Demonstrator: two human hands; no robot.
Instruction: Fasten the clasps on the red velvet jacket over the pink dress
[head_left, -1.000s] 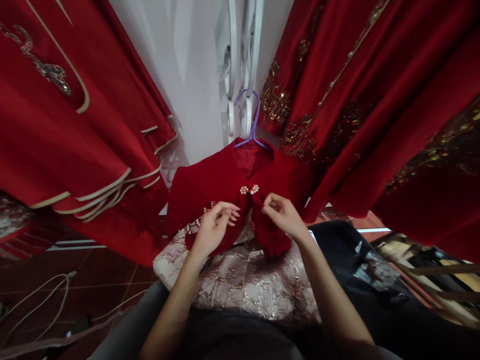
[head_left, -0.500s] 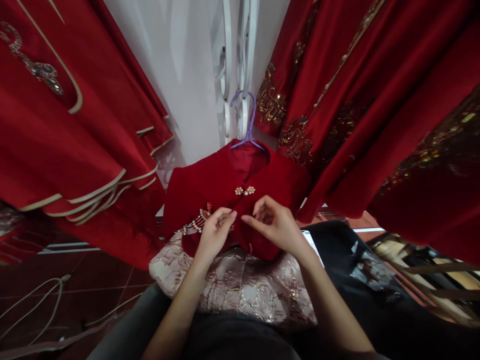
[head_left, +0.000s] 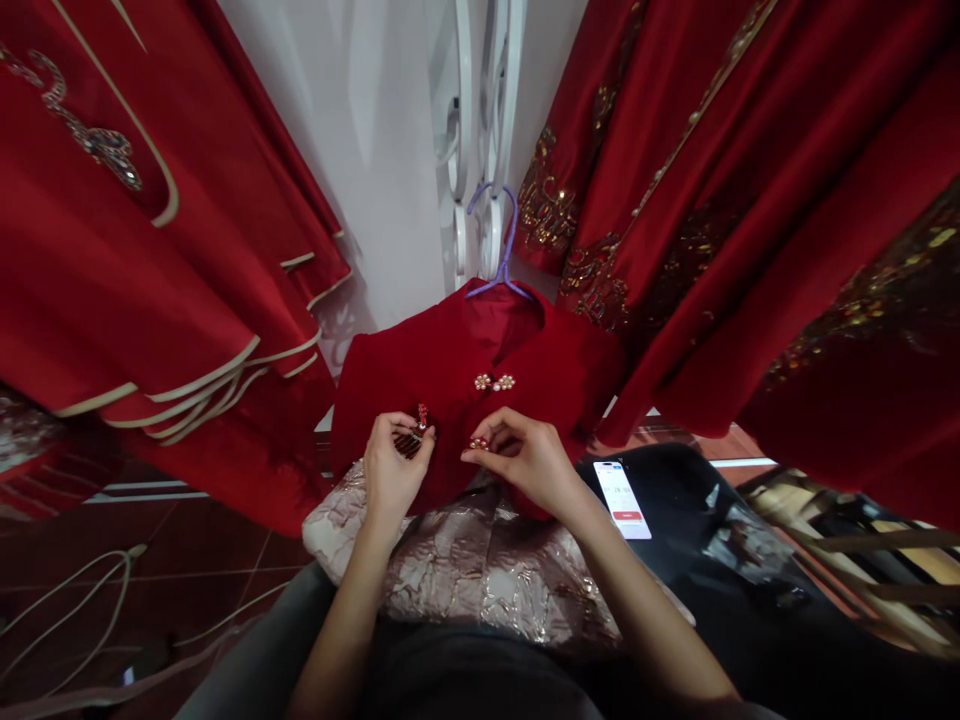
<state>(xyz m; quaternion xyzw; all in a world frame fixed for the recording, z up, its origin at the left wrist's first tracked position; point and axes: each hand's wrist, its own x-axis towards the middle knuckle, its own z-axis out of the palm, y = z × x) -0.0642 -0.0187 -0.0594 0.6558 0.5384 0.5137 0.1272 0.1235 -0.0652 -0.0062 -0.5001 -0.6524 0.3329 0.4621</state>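
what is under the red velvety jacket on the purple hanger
Shiny pale pink patterned fabric shows past the lower edge of the red velvety jacket; whatever it covers cannot be seen.

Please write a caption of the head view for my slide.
Left hand at a beaded ornament, right hand pinching a jewelled piece, over a red jacket.

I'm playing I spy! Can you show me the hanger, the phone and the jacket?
Hanger (head_left: 505, 268): head view, where its purple stem meets the arms.
Phone (head_left: 622, 500): head view, middle of its lit screen.
Jacket (head_left: 456, 405): head view, its red front.
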